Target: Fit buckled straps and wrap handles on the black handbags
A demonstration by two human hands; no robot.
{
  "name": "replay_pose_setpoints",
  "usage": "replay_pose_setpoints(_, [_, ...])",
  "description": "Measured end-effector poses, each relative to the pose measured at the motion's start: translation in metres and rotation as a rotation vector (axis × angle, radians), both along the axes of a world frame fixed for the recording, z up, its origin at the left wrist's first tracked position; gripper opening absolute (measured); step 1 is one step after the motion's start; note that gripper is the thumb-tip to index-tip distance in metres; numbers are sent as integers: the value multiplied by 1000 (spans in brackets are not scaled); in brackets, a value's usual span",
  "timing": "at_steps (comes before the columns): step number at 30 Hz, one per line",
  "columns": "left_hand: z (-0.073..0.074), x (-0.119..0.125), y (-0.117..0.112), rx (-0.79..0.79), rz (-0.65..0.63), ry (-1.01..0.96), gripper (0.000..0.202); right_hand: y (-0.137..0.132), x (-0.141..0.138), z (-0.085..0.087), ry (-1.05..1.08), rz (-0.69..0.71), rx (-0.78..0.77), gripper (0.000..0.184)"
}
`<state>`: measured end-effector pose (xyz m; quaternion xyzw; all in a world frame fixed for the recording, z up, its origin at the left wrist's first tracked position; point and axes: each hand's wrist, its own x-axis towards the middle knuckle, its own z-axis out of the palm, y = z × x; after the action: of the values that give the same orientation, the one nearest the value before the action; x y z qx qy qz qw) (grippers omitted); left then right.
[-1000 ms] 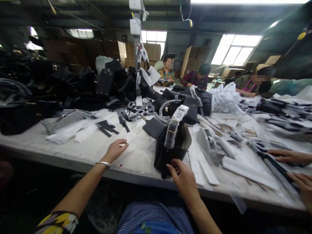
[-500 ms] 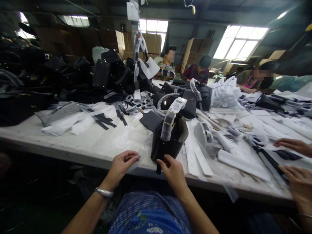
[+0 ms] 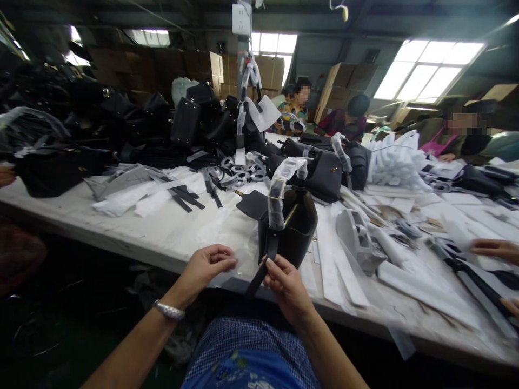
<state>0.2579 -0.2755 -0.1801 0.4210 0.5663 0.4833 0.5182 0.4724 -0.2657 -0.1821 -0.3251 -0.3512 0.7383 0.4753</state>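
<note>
A black handbag (image 3: pixel 298 229) stands at the table's front edge, its handle (image 3: pixel 276 202) wrapped in clear plastic and its flap (image 3: pixel 252 205) folded out to the left. My right hand (image 3: pixel 286 281) pinches a black strap (image 3: pixel 259 278) that runs down the bag's near side and over the table edge. Left of the bag, my left hand (image 3: pixel 208 267) is closed with thumb and fingers together. At its fingertips shows what looks like a faint piece of clear plastic film (image 3: pixel 242 257). This hand is apart from the bag.
Black straps (image 3: pixel 182 197) and white paper sheets (image 3: pixel 121 200) lie to the left. Behind the bag stand more black handbags (image 3: pixel 324 173). A grey tape dispenser (image 3: pixel 357 237) and white strips (image 3: pixel 330 259) are to the right. A co-worker's hand (image 3: pixel 492 249) is at the far right.
My right hand has drawn the black strap out, so more of it shows, slanting down to the left. The bag has turned and stands more upright. The view has shifted left.
</note>
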Motion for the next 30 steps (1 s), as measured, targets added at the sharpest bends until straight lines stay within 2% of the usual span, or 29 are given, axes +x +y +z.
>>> replay_pose_setpoints(6, [-4, 2, -27, -102, -52, 13, 34, 4, -10, -6, 47, -277, -24, 26])
replay_pose_setpoints(11, [-5, 3, -31, -157, -31, -17, 37, 7, -16, -7, 43, -377, 15, 25])
replay_pose_setpoints(19, [-18, 3, -24, -162, -55, -13, 39, 7, -15, -14, -40, -388, 69, 25])
replay_pose_setpoints(30, [-12, 7, -24, -194, -36, -64, 44, 7, -12, -20, -143, -360, 128, 26])
